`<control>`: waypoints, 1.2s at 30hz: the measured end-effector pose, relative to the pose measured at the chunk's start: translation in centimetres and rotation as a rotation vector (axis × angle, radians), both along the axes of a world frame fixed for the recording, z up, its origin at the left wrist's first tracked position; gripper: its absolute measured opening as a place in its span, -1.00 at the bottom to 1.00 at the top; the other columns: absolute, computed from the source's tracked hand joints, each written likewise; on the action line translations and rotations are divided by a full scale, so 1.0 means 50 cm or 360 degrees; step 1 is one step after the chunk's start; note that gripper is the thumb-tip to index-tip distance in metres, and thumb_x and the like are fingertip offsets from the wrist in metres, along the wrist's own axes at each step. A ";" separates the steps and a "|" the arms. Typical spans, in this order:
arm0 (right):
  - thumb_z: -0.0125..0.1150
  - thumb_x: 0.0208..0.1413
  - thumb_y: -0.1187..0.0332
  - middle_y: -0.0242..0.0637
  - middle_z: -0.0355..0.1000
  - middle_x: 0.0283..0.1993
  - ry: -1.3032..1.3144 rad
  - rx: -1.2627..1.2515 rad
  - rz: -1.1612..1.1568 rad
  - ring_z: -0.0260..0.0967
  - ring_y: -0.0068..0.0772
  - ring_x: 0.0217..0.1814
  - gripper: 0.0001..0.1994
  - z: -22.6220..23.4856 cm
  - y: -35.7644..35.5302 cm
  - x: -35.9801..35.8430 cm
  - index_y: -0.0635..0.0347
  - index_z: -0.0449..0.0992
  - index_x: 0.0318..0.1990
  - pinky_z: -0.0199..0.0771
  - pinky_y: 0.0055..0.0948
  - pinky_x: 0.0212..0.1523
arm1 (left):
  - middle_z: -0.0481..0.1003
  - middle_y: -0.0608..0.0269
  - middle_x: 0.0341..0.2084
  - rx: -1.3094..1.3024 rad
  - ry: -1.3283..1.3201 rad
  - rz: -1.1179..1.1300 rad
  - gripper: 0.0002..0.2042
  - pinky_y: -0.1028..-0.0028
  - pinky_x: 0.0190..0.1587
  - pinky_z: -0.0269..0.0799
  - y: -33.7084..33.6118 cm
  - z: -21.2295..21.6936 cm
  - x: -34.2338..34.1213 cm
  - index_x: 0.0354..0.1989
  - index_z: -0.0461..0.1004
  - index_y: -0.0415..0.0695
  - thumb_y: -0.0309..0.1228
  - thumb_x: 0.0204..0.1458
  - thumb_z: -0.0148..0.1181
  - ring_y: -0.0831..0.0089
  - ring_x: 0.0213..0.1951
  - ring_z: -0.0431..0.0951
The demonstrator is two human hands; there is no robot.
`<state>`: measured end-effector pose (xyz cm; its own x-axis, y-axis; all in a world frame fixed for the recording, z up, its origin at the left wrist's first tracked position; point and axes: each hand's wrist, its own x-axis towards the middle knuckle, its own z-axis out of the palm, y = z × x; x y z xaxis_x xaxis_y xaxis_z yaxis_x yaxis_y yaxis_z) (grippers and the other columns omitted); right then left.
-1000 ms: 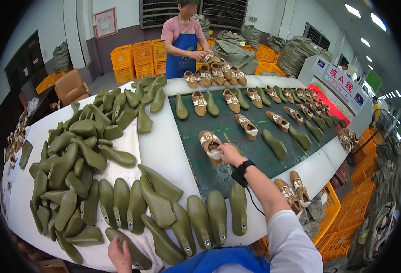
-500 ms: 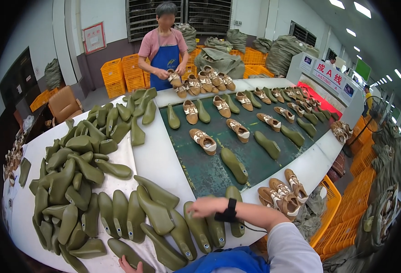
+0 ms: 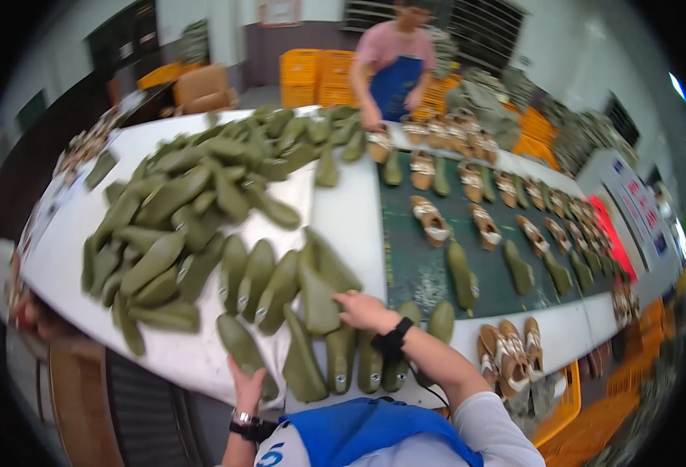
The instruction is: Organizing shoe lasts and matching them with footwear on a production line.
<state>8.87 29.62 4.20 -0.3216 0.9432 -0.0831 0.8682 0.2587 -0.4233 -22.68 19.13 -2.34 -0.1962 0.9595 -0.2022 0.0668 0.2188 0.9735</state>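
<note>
The right hand (image 3: 362, 310) has its grip spread loosely, fingers lying on an olive-green shoe last (image 3: 317, 294) in the near row on the white table (image 3: 350, 210), while the left hand (image 3: 247, 387) rests at the table's near edge touching another last (image 3: 238, 342), its grip too hidden to tell. Beyond, a heap of lasts (image 3: 195, 194) covers the table's left, sandals (image 3: 430, 219) ride the dark green belt (image 3: 421, 272), and a person in a blue apron (image 3: 396, 74) works at the far end

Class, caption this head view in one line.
Right hand reaches green shoe lasts on white table beside conveyor.
</note>
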 end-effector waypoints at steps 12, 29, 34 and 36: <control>0.12 -0.03 0.32 -0.04 0.45 -0.22 0.0099 -0.0182 0.0309 0.39 -0.01 -0.17 -0.61 0.074 -0.127 0.044 0.16 0.37 0.01 0.39 -0.18 -0.18 | 0.34 -0.12 -0.03 0.0500 0.1291 0.0340 -0.53 0.26 0.12 0.19 0.302 0.029 -0.296 0.01 0.29 -0.32 -0.43 -0.15 0.14 0.02 0.05 0.31; 0.15 -0.04 0.37 -0.12 0.48 -0.31 0.0439 -0.0152 -0.0239 0.45 -0.13 -0.27 -0.68 0.096 -0.266 0.118 0.19 0.43 -0.07 0.43 -0.34 -0.24 | 0.54 0.00 -0.51 -0.0142 0.1605 0.0027 -0.63 0.29 -0.33 0.46 0.460 0.160 -0.259 -0.43 0.53 -0.28 -0.14 -0.09 0.13 0.14 -0.39 0.57; 0.10 0.08 0.32 -0.18 0.49 -0.34 0.0803 -0.0288 -0.0133 0.46 -0.37 -0.33 -0.70 0.127 -0.206 0.079 0.21 0.43 -0.04 0.43 -0.44 -0.25 | 0.43 0.43 -0.69 -0.0114 -0.0158 -0.0139 -0.69 0.68 -0.72 0.04 0.280 0.267 -0.201 -0.46 0.51 -0.15 -0.13 0.02 0.05 0.72 -0.72 0.30; 0.02 0.17 0.28 -0.24 0.49 -0.22 0.1306 -0.0800 -0.0048 0.44 -0.45 -0.26 -0.64 0.121 -0.152 0.023 0.21 0.34 0.08 0.43 -0.47 -0.17 | 0.43 0.48 -0.66 -0.0085 -0.0388 -0.0082 -0.71 0.70 -0.75 -0.02 0.220 0.276 -0.163 -0.39 0.50 -0.11 -0.13 0.06 0.01 0.75 -0.72 0.29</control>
